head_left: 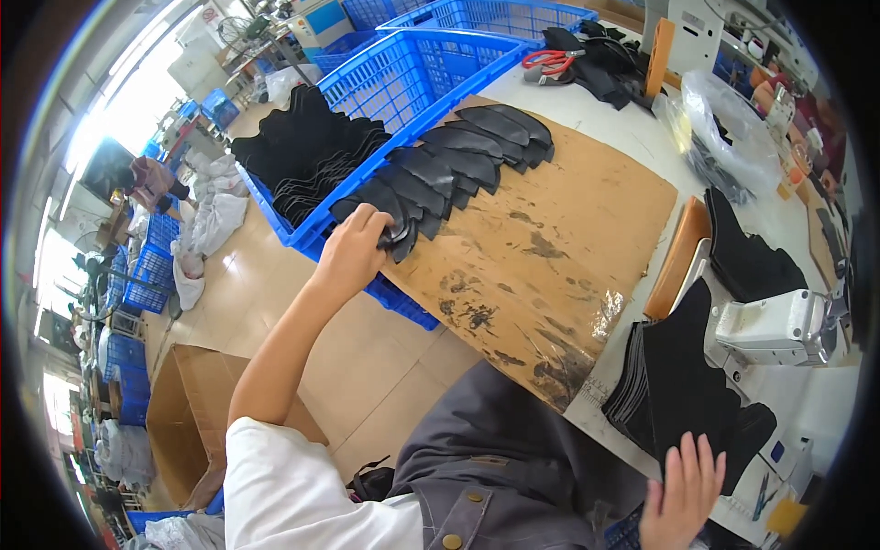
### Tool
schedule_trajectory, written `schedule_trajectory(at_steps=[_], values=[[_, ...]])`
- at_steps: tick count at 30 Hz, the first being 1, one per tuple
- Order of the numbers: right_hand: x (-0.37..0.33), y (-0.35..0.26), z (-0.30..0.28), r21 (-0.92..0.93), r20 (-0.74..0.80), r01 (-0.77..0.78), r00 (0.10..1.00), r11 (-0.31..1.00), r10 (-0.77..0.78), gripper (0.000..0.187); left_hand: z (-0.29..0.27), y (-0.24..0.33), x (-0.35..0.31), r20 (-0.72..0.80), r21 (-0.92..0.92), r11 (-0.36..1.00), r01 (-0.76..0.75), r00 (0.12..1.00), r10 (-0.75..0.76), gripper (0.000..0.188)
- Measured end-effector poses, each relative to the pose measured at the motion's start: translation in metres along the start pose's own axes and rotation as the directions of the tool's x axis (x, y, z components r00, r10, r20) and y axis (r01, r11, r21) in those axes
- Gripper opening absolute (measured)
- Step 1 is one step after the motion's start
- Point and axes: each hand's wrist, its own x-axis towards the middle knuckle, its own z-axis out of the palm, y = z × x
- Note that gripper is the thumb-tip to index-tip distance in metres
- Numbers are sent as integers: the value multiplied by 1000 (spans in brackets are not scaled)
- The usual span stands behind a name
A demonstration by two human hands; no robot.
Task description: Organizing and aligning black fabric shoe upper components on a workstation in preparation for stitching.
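My left hand [356,249] reaches to the near left end of a row of overlapping black leather pieces [438,174]. Its fingers are curled on the last of them, their tips partly hidden. The row lies along the far left edge of a stained cardboard sheet [550,243]. At the lower right my right hand [683,490] has its fingers stretched out, resting at the near edge of a stack of black cut pieces with wavy edges [683,376]. A white sewing machine [770,328] stands just beyond that stack.
A blue crate [302,229] beside the cardboard holds a stack of black wavy pieces [312,151]. Behind it is another blue crate [431,78]. Red-handled pliers [550,62] and a clear plastic bag [733,124] lie on the table. A cardboard box [188,417] stands on the floor.
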Motion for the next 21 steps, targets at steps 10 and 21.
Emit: schedule_trajectory(at_steps=[10, 21], values=[[-16, -7, 9, 280, -168, 207, 972, 937, -164, 23, -11, -20, 9, -20, -266, 961, -77, 997, 75, 22], [66, -80, 100, 356, 25, 180, 979, 917, -202, 59, -14, -32, 3, 64, 117, 898, -425, 905, 420, 38]])
